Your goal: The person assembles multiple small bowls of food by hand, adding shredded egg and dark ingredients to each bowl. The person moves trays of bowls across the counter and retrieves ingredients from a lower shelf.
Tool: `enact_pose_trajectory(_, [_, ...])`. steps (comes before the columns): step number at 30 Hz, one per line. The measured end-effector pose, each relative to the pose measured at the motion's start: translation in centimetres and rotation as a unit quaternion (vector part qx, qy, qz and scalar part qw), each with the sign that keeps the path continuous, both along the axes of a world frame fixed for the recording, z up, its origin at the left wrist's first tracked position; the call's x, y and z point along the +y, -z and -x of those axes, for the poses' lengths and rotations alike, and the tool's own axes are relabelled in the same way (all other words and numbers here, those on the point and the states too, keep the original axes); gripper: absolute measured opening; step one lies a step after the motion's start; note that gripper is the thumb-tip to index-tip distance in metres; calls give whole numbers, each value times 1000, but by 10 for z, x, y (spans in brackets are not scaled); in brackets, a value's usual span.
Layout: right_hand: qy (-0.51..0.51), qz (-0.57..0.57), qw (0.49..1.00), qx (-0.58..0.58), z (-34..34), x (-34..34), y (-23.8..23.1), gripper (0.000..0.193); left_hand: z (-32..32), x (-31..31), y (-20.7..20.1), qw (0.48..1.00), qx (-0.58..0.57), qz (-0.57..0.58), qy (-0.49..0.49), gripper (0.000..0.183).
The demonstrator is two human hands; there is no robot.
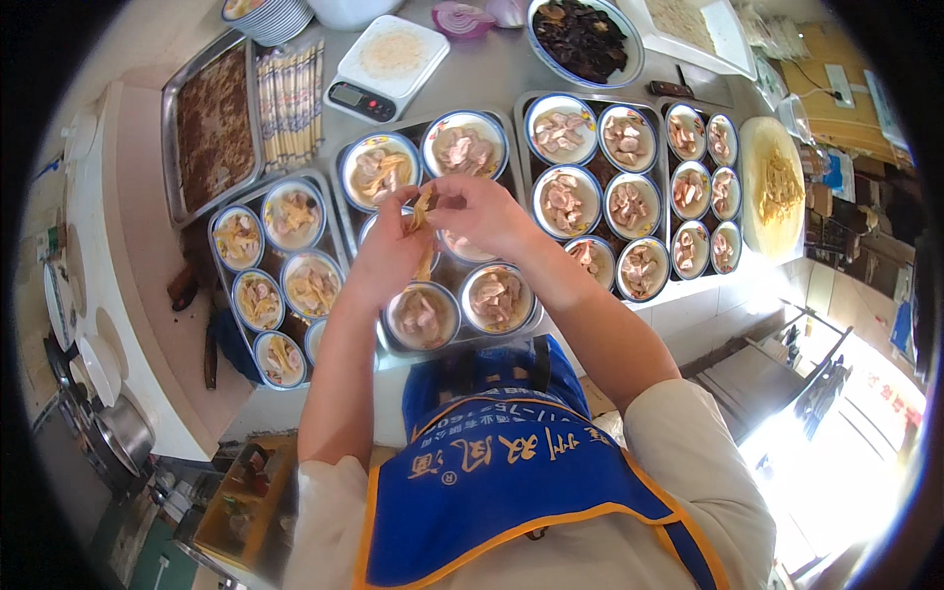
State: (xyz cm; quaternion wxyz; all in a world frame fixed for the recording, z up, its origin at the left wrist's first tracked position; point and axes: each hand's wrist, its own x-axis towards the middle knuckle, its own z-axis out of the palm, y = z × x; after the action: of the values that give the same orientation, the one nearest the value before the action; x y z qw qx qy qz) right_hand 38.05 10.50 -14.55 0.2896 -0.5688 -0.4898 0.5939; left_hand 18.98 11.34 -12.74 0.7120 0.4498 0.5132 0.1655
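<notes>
Over the middle tray (346, 224) of bowls, my left hand (389, 254) and my right hand (480, 214) are close together. Both pinch pale yellow strips (422, 210), whose exact kind I cannot make out, and a piece hangs below the fingers. The blue-rimmed bowl under my hands is partly hidden. Just beyond, a bowl (380, 170) holds pale meat pieces with yellow strips on top. Beside it, another bowl (464, 146) shows only meat pieces. Nearer my apron, two bowls of meat (423, 316) stand at the tray's front.
To the left, a tray holds bowls (313, 283) topped with yellow strips. Two trays of meat bowls (565, 201) stand right, beside a round board (759, 232) with more strips. Behind are a digital scale (391, 57), a bowl of dark fungus (580, 41) and a knife (673, 88).
</notes>
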Motion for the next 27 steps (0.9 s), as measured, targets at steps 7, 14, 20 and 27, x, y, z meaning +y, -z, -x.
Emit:
enact_pose_trajectory(7, [10,-35,996,-85,-46,12,-8,24,-46,24,1,997,-46,57,-13,47])
enact_pose_trajectory(14, [96,18,991,-92,-77,35,8,25,-49,30,20,988,-74,95,-96,30])
enact_pose_trajectory(20, [57,-79,982,-162,-84,55,32,30,-41,23,32,987,-35,66,-143,18])
enact_pose_trajectory(27, [126,-170,950,-228,-76,48,31,32,-27,22,35,979,-24,45,-195,10])
